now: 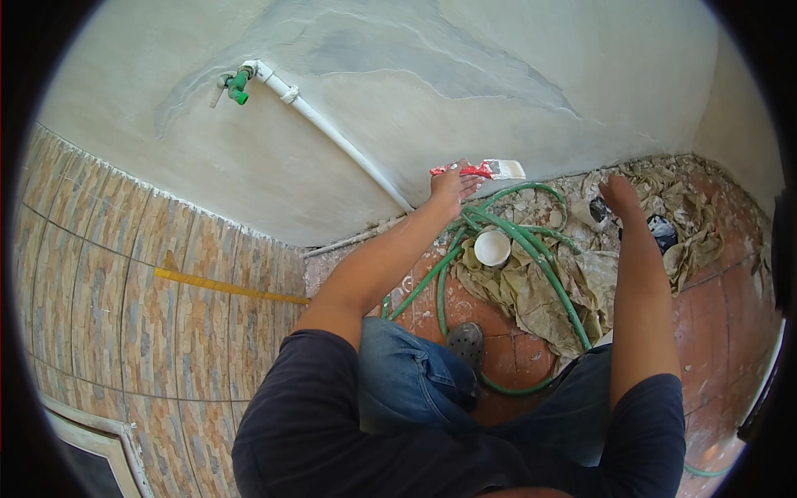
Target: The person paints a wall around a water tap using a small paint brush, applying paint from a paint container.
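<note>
We judge the surface work only partway: a pale coat covers much of the light plastered wall, while a darker grey, ragged-edged patch at the frame's upper centre looks uncovered; wet or dry, we cannot tell. The flat red-handled brush with whitish bristles is just right of centre, above the frame's middle, its long axis nearly level, bristles pointing right and handle end left. We see the hands well apart: the left hand is clamped on the handle, and the right hand, right of centre, has its fingers hidden, so we cannot tell whether it grips anything
</note>
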A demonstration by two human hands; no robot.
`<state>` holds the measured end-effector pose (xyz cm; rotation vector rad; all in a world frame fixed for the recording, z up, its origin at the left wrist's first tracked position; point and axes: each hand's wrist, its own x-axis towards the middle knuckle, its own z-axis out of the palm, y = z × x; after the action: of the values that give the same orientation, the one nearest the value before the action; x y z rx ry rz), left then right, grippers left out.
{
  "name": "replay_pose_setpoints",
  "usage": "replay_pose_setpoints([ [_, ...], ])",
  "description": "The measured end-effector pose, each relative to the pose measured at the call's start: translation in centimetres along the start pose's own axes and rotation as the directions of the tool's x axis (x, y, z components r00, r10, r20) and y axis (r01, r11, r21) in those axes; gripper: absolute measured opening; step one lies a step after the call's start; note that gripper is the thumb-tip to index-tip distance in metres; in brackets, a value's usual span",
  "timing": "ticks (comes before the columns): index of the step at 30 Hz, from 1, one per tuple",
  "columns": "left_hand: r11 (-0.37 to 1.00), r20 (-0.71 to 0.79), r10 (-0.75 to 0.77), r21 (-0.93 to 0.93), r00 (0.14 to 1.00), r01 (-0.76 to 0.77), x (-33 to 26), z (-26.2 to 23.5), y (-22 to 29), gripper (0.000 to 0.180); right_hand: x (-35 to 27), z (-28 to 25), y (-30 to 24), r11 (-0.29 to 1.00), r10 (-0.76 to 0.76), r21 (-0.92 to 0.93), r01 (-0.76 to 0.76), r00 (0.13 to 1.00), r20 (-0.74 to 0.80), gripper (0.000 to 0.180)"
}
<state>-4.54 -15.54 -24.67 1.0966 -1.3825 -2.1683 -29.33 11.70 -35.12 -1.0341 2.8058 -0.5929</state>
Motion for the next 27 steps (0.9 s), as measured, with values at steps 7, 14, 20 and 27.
replay_pose_setpoints([
  [7,1.000,-0.002,0.016,0.011,1.000,-0.016,0.1,-0.1,0.0,0.029,-0.3,-0.6,-0.3,0.998,-0.032,-0.049,0.030,0.999,-0.029,0.030],
  [14,0.997,-0.060,0.064,-0.026,0.996,-0.066,-0.9,0.6,1.7,0.025,-0.6,-0.1,0.6,0.995,-0.068,-0.076,0.066,0.998,-0.013,0.028],
  [20,0.788,0.147,0.587,0.125,0.796,-0.604,-4.3,1.3,10.6,0.012,-0.1,1.0,1.4,0.996,-0.059,-0.060,0.058,0.998,-0.011,0.023],
  [27,0.175,-0.038,0.985,0.295,0.171,-0.939,-12.8,-1.5,20.7,0.018,-0.1,1.6,1.3,0.999,-0.003,0.037,0.006,0.996,-0.086,0.021],
])
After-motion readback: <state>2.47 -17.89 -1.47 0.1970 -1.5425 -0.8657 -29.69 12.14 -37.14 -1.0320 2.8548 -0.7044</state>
